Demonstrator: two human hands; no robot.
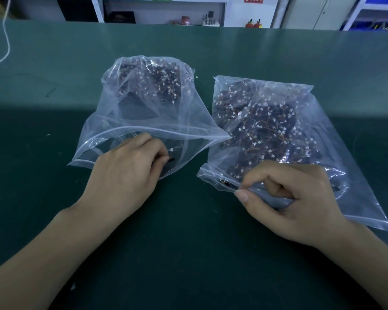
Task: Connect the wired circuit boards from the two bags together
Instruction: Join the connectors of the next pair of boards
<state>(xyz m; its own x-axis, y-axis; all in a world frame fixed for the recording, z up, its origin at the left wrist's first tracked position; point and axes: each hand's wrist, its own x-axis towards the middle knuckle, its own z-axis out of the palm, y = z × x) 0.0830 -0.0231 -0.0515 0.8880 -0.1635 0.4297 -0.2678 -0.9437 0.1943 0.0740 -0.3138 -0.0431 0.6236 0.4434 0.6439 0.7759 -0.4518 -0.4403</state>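
On the dark green table (188, 253), two clear zip bags lie side by side, their mouths turned toward the person; the left bag (143, 113) sits at about 11 o'clock from the middle of the table, its mouth gaping wide, and holds a heap of dark wired circuit boards (157, 83) with small white connectors piled at its far end; the right bag (336, 135), at about 1 o'clock, lies flatter and slants toward 5 o'clock, with its own wired boards (267, 130) spread through most of its length. The left hand (126, 168) reaches into the open mouth of the left bag, its fingers curled round a dark board with a white connector just inside the rim. The right hand (293, 198) rests at the near edge of the right bag, thumb and forefinger pinching the plastic of its mouth, the other fingers curled beneath. A white cord (6, 41) trails across the table at 10 o'clock; shelving stands beyond the far edge at 12 o'clock.
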